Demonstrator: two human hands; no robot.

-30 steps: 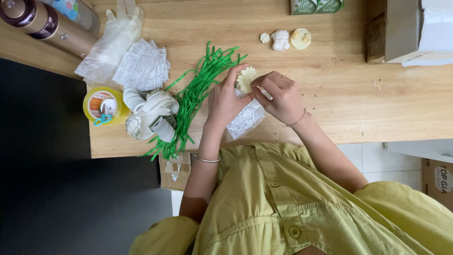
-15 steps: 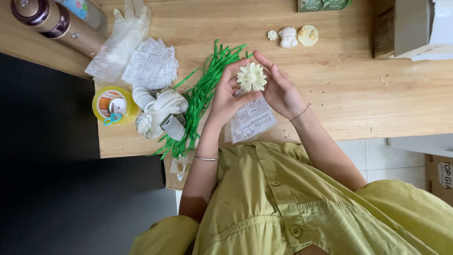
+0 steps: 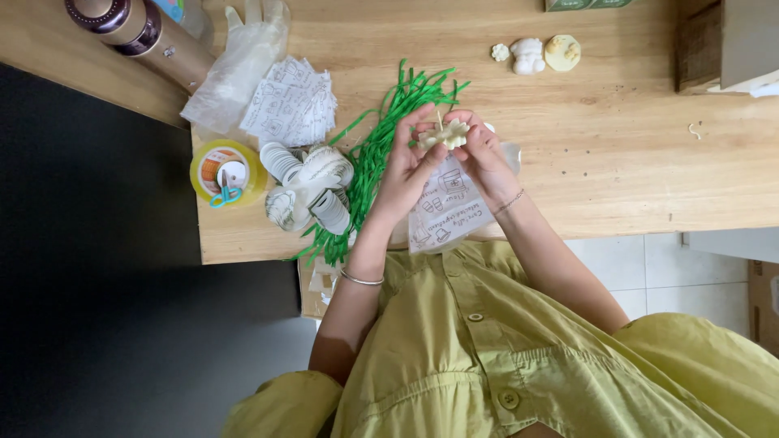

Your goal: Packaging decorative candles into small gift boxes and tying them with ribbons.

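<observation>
Together, both hands held a small cream flower-shaped piece (image 3: 444, 135) just above the wooden table (image 3: 617, 154), near its front edge. The left hand (image 3: 403, 166) rose from the person's side with its fingers narrowed around the left edge of the piece, thumb and forefinger pinching it. The right hand (image 3: 484, 154) met it from the other side, fingertips closed on the right edge, so the piece sat gripped between the two hands. A thin stub stuck up from the top of the piece; whether it was a wick could not be told.

Under the hands lay a clear packet with a printed white card (image 3: 445, 212) inside, overhanging the table's edge. Just left of the left hand, a bundle of green shredded strips (image 3: 381, 146) spread across the wood, touching a heap of white ribbon rolls (image 3: 311, 188). Further left stood a yellow tape roll (image 3: 224, 172), and behind it a stack of printed white sheets (image 3: 292, 101) and a crumpled clear plastic glove (image 3: 235, 69). A brown cylindrical bottle (image 3: 138, 28) lay at the far left corner. Well apart, at the far side of the table, three small cream moulded shapes (image 3: 531, 53) sat in a row.
</observation>
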